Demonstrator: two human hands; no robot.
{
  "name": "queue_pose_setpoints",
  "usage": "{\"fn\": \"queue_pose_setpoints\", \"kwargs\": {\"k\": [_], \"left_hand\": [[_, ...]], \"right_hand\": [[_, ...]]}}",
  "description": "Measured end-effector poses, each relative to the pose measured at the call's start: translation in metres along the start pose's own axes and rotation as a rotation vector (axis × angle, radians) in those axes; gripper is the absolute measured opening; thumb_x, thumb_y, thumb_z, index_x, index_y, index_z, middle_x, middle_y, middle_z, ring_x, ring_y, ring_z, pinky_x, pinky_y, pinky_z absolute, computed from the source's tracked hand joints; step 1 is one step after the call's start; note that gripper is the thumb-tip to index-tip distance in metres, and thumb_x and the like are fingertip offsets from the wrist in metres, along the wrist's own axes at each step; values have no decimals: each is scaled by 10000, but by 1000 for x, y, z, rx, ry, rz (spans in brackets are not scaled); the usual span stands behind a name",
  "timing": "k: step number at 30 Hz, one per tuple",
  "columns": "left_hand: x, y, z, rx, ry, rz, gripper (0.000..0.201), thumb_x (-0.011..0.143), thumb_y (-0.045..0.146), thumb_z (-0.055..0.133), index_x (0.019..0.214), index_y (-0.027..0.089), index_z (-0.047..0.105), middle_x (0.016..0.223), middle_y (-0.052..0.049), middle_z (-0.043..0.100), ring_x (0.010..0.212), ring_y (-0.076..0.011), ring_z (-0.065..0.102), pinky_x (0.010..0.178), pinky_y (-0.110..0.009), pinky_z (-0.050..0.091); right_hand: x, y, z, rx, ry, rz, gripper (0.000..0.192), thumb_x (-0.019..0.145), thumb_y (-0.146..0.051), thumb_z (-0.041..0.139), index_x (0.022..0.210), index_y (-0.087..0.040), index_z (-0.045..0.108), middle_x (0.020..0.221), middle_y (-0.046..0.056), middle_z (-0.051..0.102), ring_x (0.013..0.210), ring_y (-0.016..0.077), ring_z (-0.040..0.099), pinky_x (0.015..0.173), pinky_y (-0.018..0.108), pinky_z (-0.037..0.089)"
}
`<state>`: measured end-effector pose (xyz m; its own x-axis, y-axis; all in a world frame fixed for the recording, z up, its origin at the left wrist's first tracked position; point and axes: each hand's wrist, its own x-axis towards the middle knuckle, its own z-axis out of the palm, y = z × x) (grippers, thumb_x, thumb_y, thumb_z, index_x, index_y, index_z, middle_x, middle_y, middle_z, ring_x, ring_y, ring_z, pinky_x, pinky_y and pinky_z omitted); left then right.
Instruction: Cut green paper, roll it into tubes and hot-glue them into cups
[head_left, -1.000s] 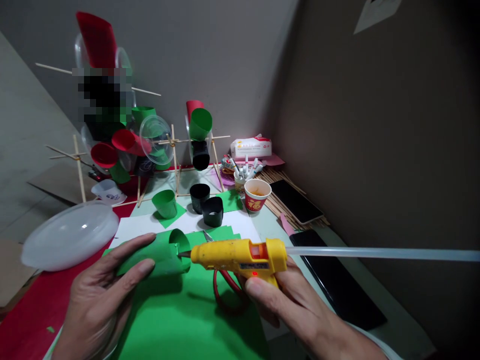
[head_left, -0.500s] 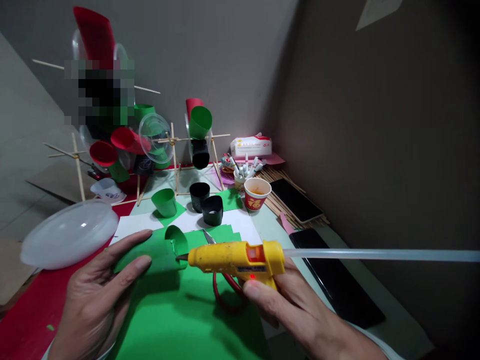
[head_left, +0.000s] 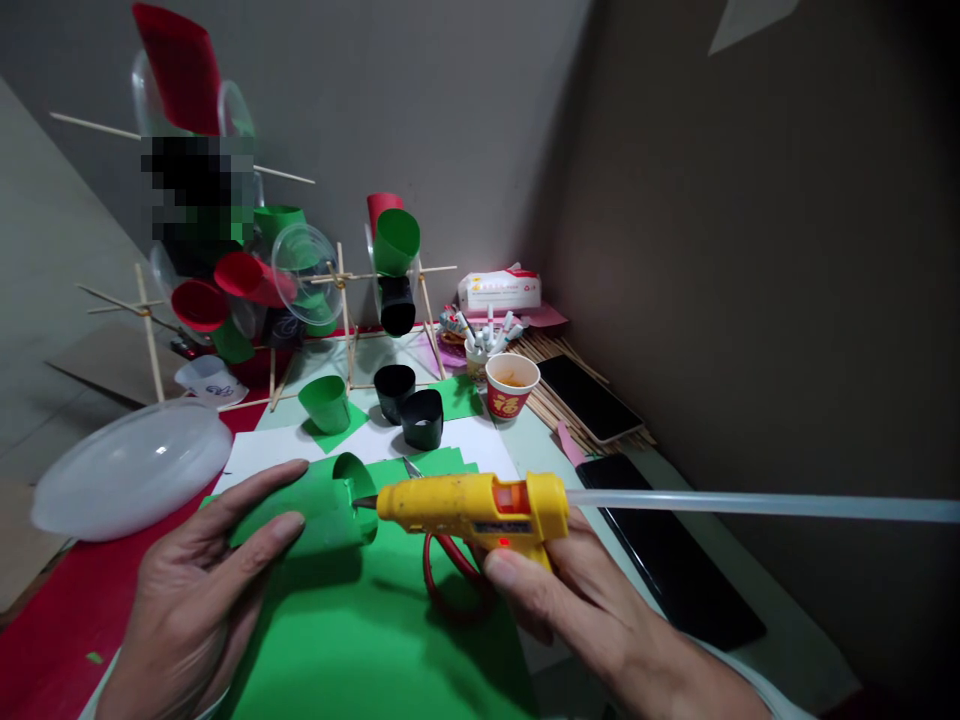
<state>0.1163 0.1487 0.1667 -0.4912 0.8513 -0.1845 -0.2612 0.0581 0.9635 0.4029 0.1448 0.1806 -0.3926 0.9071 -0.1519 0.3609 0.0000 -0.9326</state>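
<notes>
Yellow glue gun (head_left: 472, 506) is held level, nozzle pressed to the rolled green paper tube (head_left: 307, 510), clear stick trailing behind.

glue gun (head_left: 472, 505): yellow plastic, semi-gloss | glue stick (head_left: 750, 503): translucent, smooth | green roll (head_left: 315, 510): matt paper | dome lid (head_left: 131, 467): clear glossy plastic | sticks (head_left: 150, 335): bare wood

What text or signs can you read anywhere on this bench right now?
"福": gold character on the red paper cup.
Label on the yellow glue gun: too small to read.
Print on the white tissue pack: blurred.
Dark mark on the small white cup: unreadable.
</notes>
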Motion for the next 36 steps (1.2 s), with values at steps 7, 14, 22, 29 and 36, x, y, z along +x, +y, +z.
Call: {"fn": "queue_pose_setpoints", "kwargs": {"k": [7,14,22,29,36], "left_hand": [[-4,1,0,1,-42,-22,630,411,332,1042,1010,317,850,798,-10,816,705,-227,767,627,-286,668],[2,0,-2,12,-43,18,624,420,327,1039,1016,318,853,882,-33,843,728,-205,754,628,-230,642],[2,1,-5,-4,-46,20,614,422,315,1040,1007,302,856,942,-36,846,731,-187,751,644,-215,639],[11,1,-2,-28,-111,-75,660,480,302,1035,1106,305,827,933,-22,841,845,-211,780,754,-246,649],[16,6,2,-28,-117,-147,690,458,324,1044,1111,312,823,904,-15,859,750,-165,775,708,-204,627]], "right_hand": [[0,-4,1,-26,16,17,549,988,-696,532,825,-203,712,742,13,525,683,182,500,624,306,478],[5,-7,0,-21,-28,-60,509,1021,-638,524,847,-208,732,761,13,539,714,180,498,679,298,489],[7,-12,1,0,-25,-91,449,1028,-615,541,1076,-230,768,989,50,669,915,217,583,884,334,498],[33,1,8,734,-189,-139,566,999,-637,517,931,-123,743,542,-24,556,389,69,395,446,209,318],[52,13,4,930,-96,-55,296,841,-403,780,776,-115,760,585,-7,584,420,46,437,407,152,307]]}}
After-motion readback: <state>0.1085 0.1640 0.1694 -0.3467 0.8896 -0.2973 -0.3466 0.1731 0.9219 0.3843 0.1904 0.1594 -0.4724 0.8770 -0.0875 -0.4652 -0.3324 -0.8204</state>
